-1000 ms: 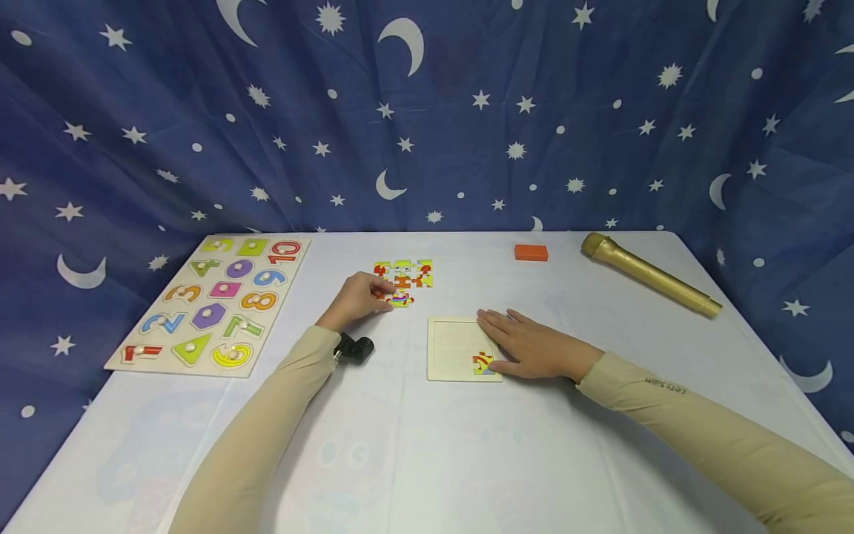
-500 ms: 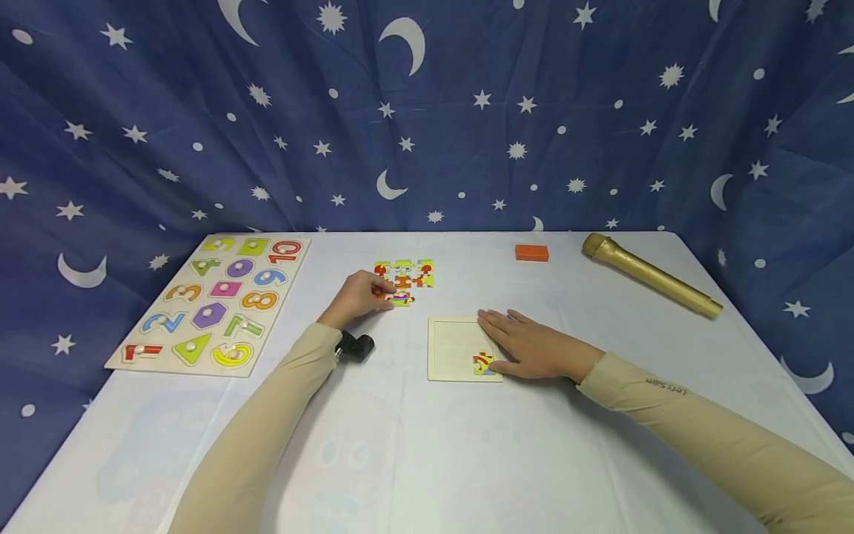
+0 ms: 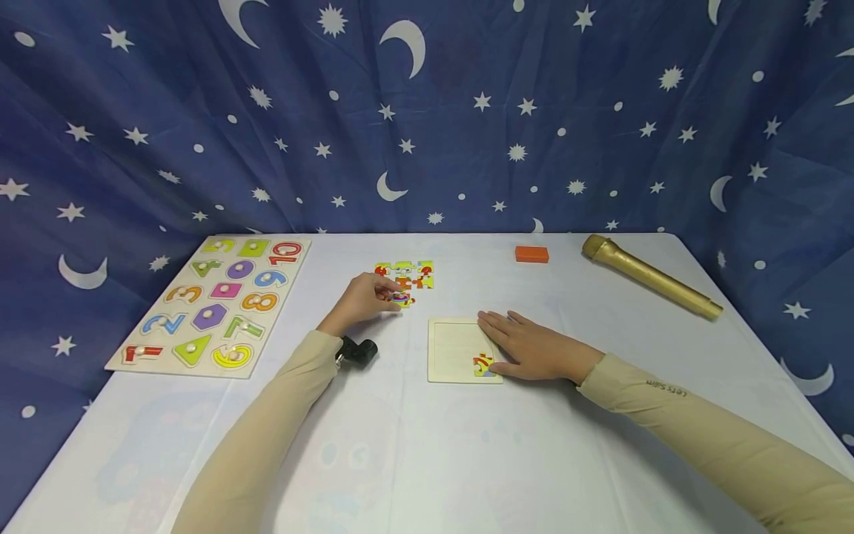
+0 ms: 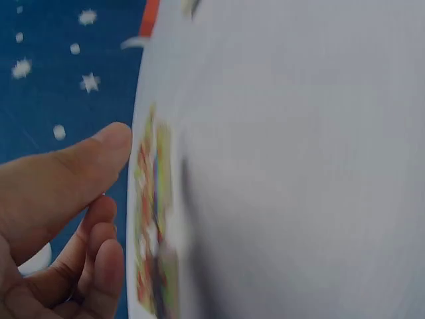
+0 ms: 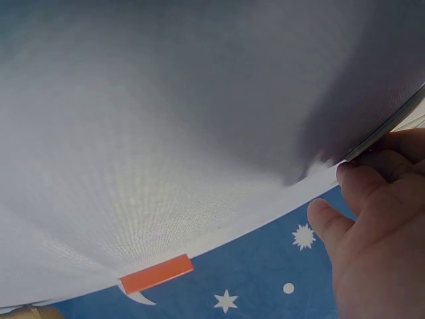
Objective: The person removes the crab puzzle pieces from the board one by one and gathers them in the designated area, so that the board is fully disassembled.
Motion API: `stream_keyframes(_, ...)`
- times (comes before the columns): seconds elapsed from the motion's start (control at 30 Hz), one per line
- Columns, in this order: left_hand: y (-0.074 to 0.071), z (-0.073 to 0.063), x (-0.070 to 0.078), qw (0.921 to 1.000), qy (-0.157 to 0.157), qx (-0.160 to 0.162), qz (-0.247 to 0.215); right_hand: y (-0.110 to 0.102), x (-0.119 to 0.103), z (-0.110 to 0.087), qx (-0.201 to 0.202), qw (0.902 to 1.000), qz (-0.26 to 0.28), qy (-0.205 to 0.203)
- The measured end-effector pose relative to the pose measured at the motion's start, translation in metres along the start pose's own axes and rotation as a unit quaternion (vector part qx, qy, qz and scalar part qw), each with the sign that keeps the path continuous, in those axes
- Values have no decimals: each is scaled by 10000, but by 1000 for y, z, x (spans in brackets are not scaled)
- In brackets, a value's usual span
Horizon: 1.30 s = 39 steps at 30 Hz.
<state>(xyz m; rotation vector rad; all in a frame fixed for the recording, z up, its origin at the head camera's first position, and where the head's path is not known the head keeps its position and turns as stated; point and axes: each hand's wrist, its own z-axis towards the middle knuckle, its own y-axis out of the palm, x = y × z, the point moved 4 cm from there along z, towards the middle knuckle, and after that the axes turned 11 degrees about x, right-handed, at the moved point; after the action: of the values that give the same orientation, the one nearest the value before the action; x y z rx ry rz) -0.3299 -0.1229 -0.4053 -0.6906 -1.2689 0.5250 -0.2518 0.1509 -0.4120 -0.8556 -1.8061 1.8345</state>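
Observation:
My left hand (image 3: 363, 302) is over the near-left corner of a group of colourful jigsaw pieces (image 3: 425, 276). Between thumb and fingertips it pinches a puzzle piece, mostly hidden by the fingers. In the left wrist view the thumb (image 4: 99, 156) lies above curled fingers, with the blurred jigsaw pieces (image 4: 147, 219) behind. Flat on the table sits a square wooden puzzle tray (image 3: 448, 350), holding one red, yellow and blue piece (image 3: 483, 365) in its near-right corner. My right hand (image 3: 530, 347) rests along the tray's right edge, fingers extended; the right wrist view shows this hand (image 5: 382, 226) at that edge.
To the left lies a number-and-shape peg board (image 3: 213, 304). An orange block (image 3: 531, 254) and a gold microphone (image 3: 650, 276) are at the back right. A black wrist camera (image 3: 360, 351) hangs under the left wrist. Behind the table hangs a blue star-patterned curtain (image 3: 460, 111).
My left hand stays at the jigsaw pieces, then shifts slightly to the right with the pinched piece. The right hand and tray hold still.

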Motion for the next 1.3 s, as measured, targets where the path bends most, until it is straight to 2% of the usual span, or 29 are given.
stream_keyframes(0.13, 10, -10, 20, 9990, 313, -181, -252, -1, -1, 0, -10, 10000, -27, 22)
stream_keyframes(0.33, 35, -27, 55, 9931, 900, -745, -135, 0, 0, 0, 21, 10000, -89, -2)
stream_keyframes(0.53, 62, -42, 75, 9843, 1119, -1358, -117, 1, 1, 0, 31, 10000, -52, -25)
stream_keyframes(0.67, 73, -48, 85, 9772, 1384, -1611, 10, 1, 2, 0, 57, 10000, 52, -5)
stream_keyframes(0.87, 81, -53, 92, 9733, 1509, -1721, 137, 0, 2, -2, 35, 9998, 185, 49)
stream_keyframes(1.1, 84, -56, 97, 9747, 1494, -1654, 188, 2, 1, -2, -1, 9998, 172, 78)
stream_keyframes(1.3, 85, -56, 99, 9779, 1359, -1586, -3, 2, 1, -2, 22, 9999, 152, 39)
